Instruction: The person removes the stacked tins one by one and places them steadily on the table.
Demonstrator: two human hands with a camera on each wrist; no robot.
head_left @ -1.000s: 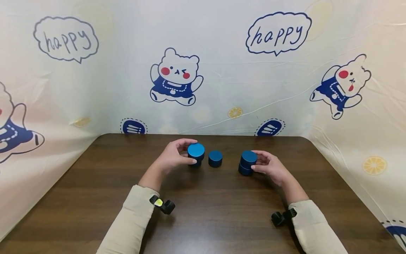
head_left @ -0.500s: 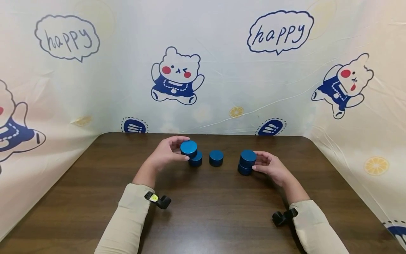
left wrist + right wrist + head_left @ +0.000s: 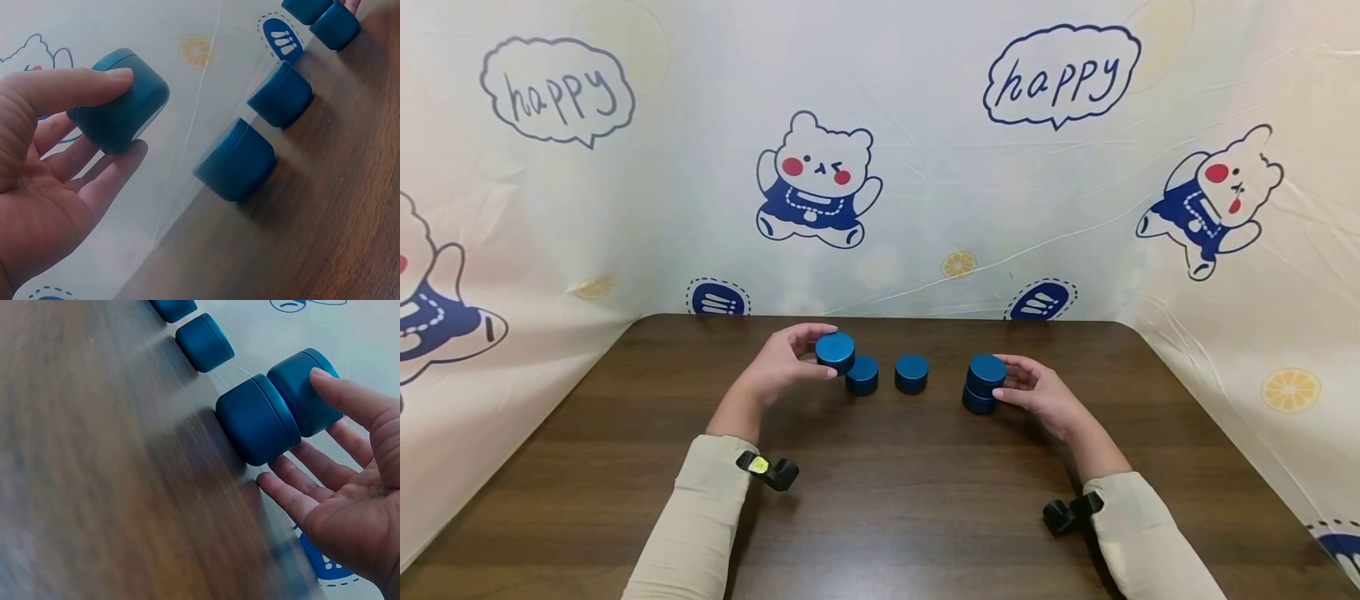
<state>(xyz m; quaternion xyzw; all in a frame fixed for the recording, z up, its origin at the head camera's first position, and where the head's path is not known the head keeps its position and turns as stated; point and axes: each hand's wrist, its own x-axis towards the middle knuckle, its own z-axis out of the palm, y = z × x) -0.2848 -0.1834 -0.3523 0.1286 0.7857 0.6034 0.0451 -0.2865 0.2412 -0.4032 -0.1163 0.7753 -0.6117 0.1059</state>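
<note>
Several short round blue tins with lids are in view. My left hand pinches one blue tin between thumb and fingers, and the left wrist view shows that tin raised off the table. Just right of it a second tin stands on the table, and a third tin stands further right. At the right, an upper tin sits on a lower tin. My right hand holds the upper one, its thumb on the near side and fingers behind; the lower fingertips are close to the lower tin.
The tins are near the far side of a brown wooden table. Behind it hangs a pale printed cloth with bears and lettering. A small black camera is strapped at each wrist, over cream sleeves.
My left hand has carried its tin leftward, off the top of the tin it was over, which now shows fully on the table. The right hand has hardly moved.
</note>
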